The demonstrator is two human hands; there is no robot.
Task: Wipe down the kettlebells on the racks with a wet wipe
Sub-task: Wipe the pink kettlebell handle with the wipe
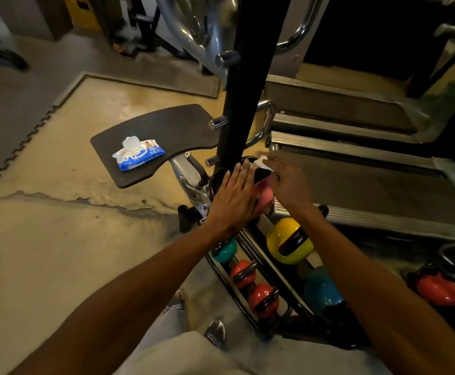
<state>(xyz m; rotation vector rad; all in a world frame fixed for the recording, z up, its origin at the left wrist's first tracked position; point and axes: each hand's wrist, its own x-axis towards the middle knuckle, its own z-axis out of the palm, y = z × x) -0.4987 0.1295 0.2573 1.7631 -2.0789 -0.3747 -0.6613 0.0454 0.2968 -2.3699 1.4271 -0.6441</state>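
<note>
A pink kettlebell (264, 196) stands at the top of the black rack (250, 240), between my two hands. My left hand (233, 197) lies flat against its left side, fingers together and extended. My right hand (288, 182) presses a white wet wipe (261, 162) onto the kettlebell's far right side; most of the wipe is hidden under the fingers. Below on the rack sit a yellow kettlebell (285, 240), a blue kettlebell (322, 290), a teal kettlebell (225, 251) and two red kettlebells (243, 272).
A blue pack of wet wipes (138, 154) with its lid up lies on a dark footplate (166, 128) to the left. A black upright post (243, 85) rises just behind the rack. Treadmill decks (356, 169) lie to the right, and another red kettlebell (439, 289) sits at far right.
</note>
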